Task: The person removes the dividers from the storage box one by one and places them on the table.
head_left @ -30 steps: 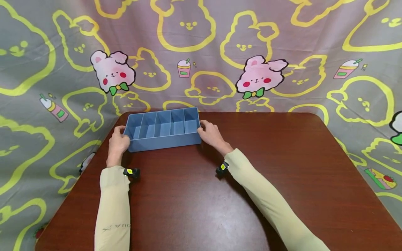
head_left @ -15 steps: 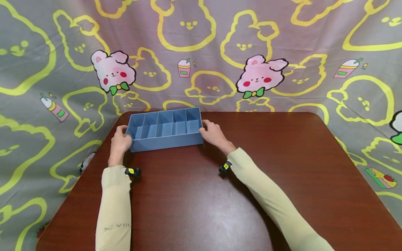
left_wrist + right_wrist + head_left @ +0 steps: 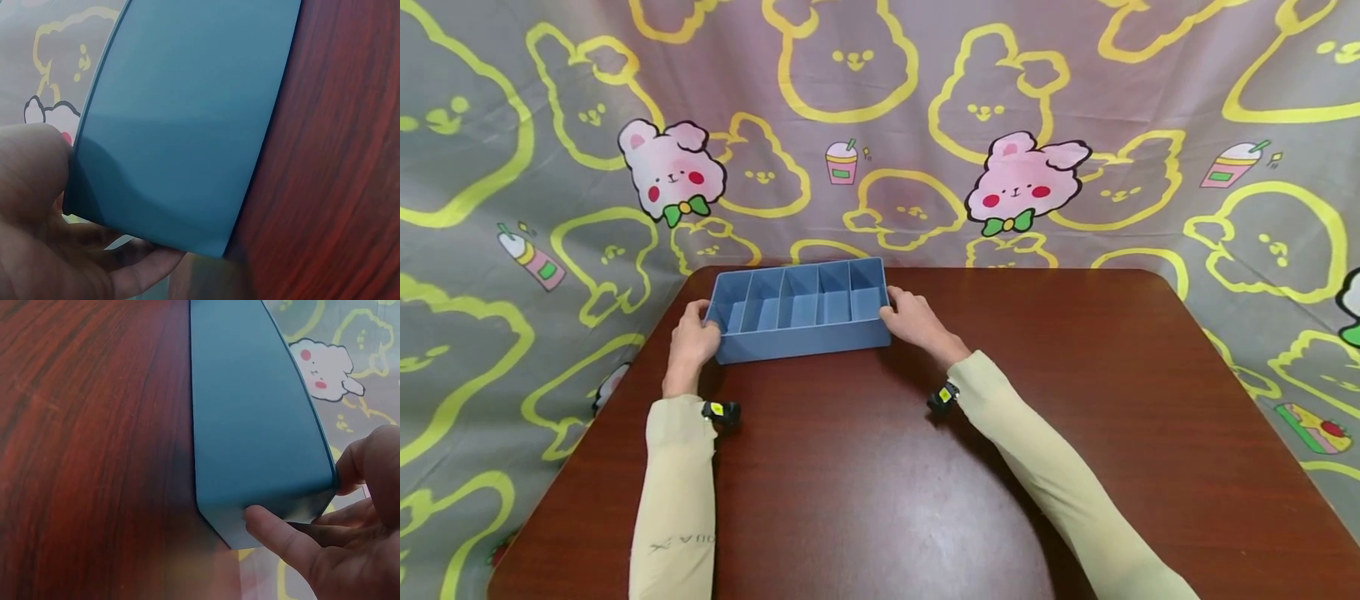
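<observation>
Blue tray (image 3: 805, 342), looks like plastic, long and open-topped, on the far left part of the bench (image 3: 887, 475), near its back edge. Four thin dividers cross it, making five compartments in a row. Long front wall faces the wearer; right end sits a little farther back than the left, so the tray lies slightly askew. Left hand (image 3: 692, 340) at the left end: fingers bent, thumb at the upper rim, other fingers against the end wall, tray gripped between. Right hand (image 3: 919, 322) at the opposite end, likewise partly closed on it; in the right wrist view the thumb lies by the rim and one fingertip presses the end wall near the front corner. Cannot tell whether the whole base rests on the wood. Bench top reddish brown, grained, glossy, with a pale glare patch near the front. Pale yellow sleeves (image 3: 673, 500) on both arms, dark lettering on the left one; a small black device (image 3: 722, 414) at each wrist, yellow mark on top. Behind, grey-pink cloth (image 3: 895, 142) printed with yellow outlines, pink rabbit heads and drink cups.
</observation>
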A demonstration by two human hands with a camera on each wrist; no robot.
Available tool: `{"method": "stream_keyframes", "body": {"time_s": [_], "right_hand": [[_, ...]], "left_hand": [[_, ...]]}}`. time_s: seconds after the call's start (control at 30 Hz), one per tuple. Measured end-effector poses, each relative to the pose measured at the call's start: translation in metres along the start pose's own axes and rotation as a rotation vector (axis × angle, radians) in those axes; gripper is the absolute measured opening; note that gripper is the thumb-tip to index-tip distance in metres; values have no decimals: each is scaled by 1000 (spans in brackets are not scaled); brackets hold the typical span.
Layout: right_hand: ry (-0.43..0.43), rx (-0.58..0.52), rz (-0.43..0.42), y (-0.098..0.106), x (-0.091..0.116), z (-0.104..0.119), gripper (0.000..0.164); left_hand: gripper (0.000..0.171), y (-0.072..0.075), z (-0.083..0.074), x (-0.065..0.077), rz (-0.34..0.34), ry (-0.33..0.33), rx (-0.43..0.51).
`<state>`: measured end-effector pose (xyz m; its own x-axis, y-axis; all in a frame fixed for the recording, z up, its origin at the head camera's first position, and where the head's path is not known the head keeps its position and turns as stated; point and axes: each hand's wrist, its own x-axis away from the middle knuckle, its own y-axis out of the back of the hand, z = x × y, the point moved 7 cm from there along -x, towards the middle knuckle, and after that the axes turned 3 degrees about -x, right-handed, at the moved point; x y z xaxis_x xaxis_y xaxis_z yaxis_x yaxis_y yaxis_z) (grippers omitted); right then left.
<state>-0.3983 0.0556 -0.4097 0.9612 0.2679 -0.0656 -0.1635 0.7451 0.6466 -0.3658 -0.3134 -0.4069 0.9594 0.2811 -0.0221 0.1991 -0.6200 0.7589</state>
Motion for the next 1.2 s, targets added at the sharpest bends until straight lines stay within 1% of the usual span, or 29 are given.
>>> {"method": "stream_keyframes", "body": {"time_s": [0.27, 0.5, 0.63, 0.87, 1.1, 1.2], "right_hand": [[6, -84, -9, 2, -1, -4, 51], [-34, -135, 4, 3, -4, -10, 53], [-31, -146, 9, 6, -4, -9, 50], [-33, -117, 15, 10, -2, -14, 48], [-28, -119, 18, 13, -3, -18, 50], [-23, -121, 20, 15, -4, -18, 50]], "left_hand": [[54, -1, -2, 1, 1, -6, -8], [55, -3, -3, 0, -4, 5, -10], [55, -4, -5, 1, -6, 18, -9], [53, -10, -8, 3, -28, -19, -19], [54, -14, -11, 3, -4, -10, 9], [54, -14, -12, 2, 11, -6, 7]]}}
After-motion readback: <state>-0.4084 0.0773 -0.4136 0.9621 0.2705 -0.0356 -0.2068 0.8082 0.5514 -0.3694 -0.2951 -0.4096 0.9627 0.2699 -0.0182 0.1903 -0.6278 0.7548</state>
